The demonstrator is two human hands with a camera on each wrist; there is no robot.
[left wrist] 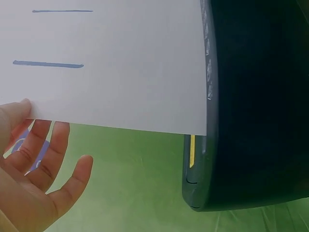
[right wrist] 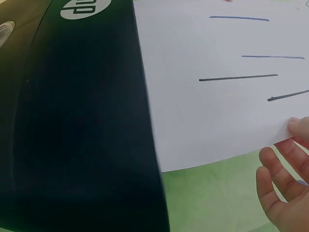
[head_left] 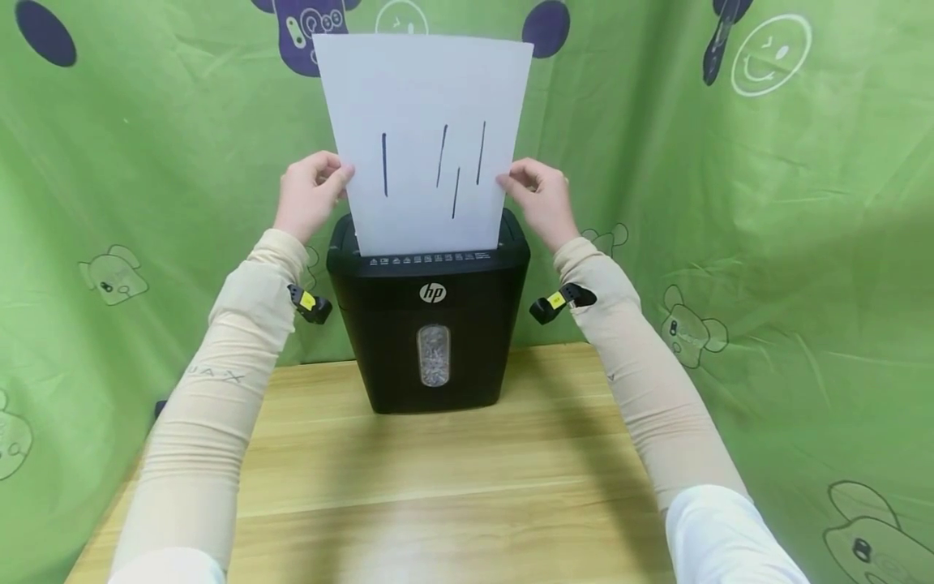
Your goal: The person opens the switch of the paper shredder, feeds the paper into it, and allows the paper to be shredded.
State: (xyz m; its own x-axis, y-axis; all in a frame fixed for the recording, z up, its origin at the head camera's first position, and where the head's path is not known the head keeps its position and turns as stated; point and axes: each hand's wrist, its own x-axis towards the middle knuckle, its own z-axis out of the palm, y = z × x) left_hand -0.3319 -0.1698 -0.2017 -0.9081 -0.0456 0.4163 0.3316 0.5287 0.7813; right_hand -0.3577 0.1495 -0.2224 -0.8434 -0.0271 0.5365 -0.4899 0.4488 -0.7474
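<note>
A white sheet of paper (head_left: 416, 97) with several dark pen strokes stands upright over a black HP paper shredder (head_left: 387, 324). Its lower edge meets the top of the shredder; whether it is inside the slot is hidden. At the sheet's left edge my left hand (head_left: 310, 193) pinches it between thumb and fingers. My right hand (head_left: 541, 197) pinches the opposite edge at about the same height. Both wrist views show the thumb on the marked face, with the other fingers behind or below the edge.
The shredder stands at the back of a wooden table (head_left: 438, 487). A small window (head_left: 434, 355) in its front shows shredded paper. Behind and to both sides hangs a green printed curtain (head_left: 730, 203).
</note>
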